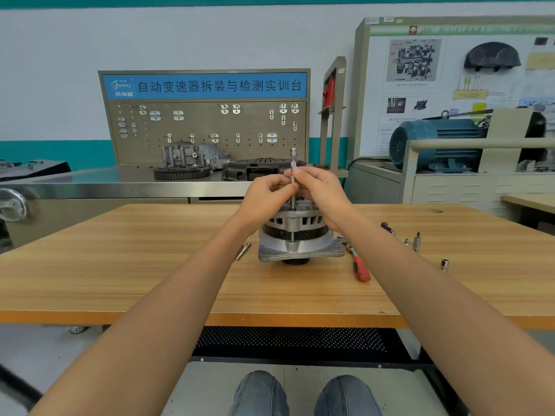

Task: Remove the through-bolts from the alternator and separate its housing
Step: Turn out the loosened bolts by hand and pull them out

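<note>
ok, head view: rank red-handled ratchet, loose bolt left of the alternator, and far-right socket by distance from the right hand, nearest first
1. Red-handled ratchet, just right of the alternator, nearest the right hand.
2. Loose bolt, left of the alternator.
3. Socket, far right on the table.

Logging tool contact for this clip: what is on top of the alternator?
A slim extension bar stands upright on the alternator, at its near top edge, pinched by the left hand and right hand. The hands hide most of the top face; the bolt head isn't visible.
</note>
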